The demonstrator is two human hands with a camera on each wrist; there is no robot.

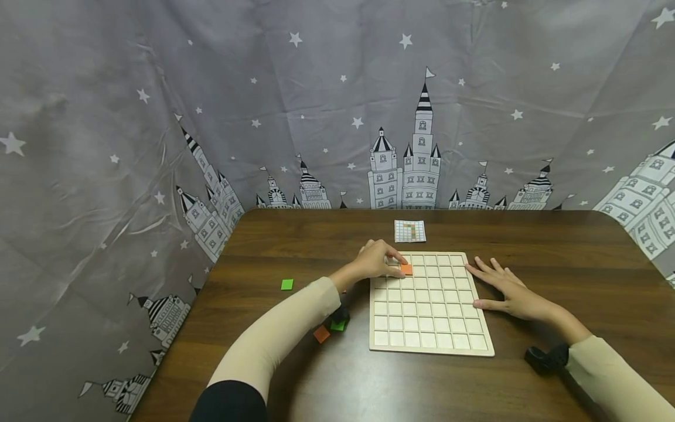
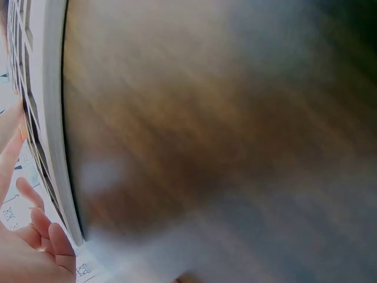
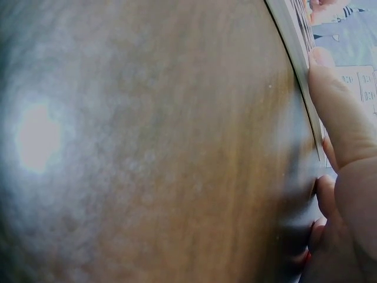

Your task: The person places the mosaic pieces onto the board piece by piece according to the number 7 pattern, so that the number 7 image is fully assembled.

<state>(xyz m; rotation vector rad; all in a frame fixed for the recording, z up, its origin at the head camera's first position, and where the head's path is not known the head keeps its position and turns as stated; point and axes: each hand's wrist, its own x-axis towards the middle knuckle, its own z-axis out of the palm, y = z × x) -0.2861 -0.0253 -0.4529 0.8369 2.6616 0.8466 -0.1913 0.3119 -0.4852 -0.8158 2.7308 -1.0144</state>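
A square wooden grid board [image 1: 431,351] lies on the table. My left hand [image 1: 373,259] reaches over its far left part and pinches an orange square tile [image 1: 406,269] between thumb and forefinger, right at the grid cells. In the left wrist view, a bit of orange shows at the fingertips beside the board's edge. My right hand [image 1: 503,291] rests at the board's right edge with fingers spread, thumb and forefinger touching the rim. The right wrist view shows the thumb [image 3: 339,109] against the board's side [image 3: 297,68].
A small card with a coloured grid pattern [image 1: 409,231] lies beyond the board. Left of the board are a green tile [image 1: 287,285], an orange tile [image 1: 321,334] and another green tile [image 1: 338,326], partly hidden by the left wrist's black camera [image 1: 340,315]. A printed curtain [image 1: 327,88] hangs behind the table.
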